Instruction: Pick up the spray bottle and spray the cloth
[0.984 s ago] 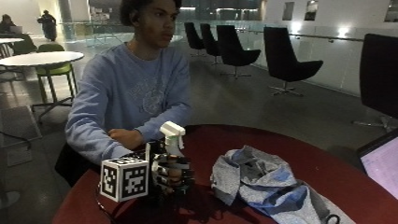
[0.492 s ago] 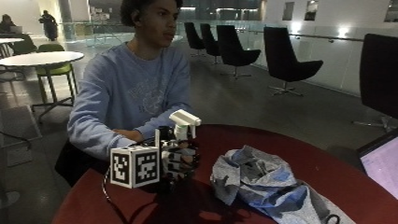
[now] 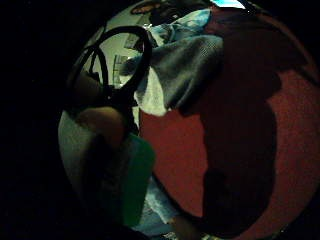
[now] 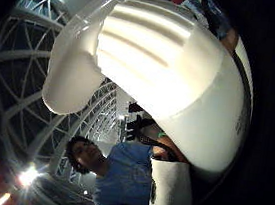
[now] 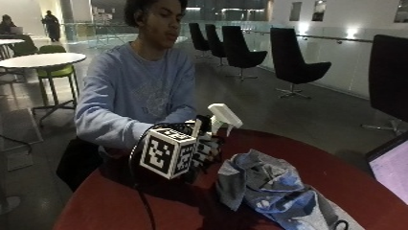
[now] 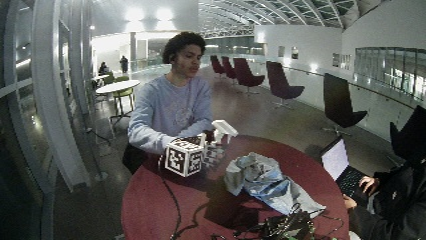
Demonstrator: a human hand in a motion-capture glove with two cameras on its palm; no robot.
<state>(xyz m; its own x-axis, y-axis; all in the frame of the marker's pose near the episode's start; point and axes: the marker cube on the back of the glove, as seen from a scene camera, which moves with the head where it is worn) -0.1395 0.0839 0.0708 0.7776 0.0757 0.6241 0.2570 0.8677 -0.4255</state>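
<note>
Person seated at a round red table (image 5: 357, 191), matte top with a slightly grainy look in the palm views. Gloved right hand (image 5: 205, 149) sits centre-left of the outside frame, fingers curled round the spray bottle (image 5: 221, 117), holding it lifted off the tabletop. Bottle head is white moulded plastic, blocky, nozzle angled toward the upper right of the frame; body is mostly hidden behind the glove. In the thumb-side palm view the white head (image 4: 171, 76) fills most of the frame: smooth, glossy, ribbed ridges along its top, flared trigger lip. In the little-finger-side palm view a green translucent piece of the bottle (image 3: 135, 180) sits close against the palm.

Cloth (image 5: 274, 184) lies crumpled on the table, just right of the hand in the outside frame, lower centre; soft, wrinkled fabric, grey with pale blue patches, bunched in a loose heap that trails toward the lower right corner. Nozzle and cloth are apart. The little-finger-side view shows the cloth (image 3: 185, 70) on the red surface, woven texture visible.

Open laptop (image 5: 392, 167) at the right edge. In the wide view, the cloth (image 6: 263, 180) lies mid-table and a tangle of cables (image 6: 279, 227) at the table's near edge.
</note>
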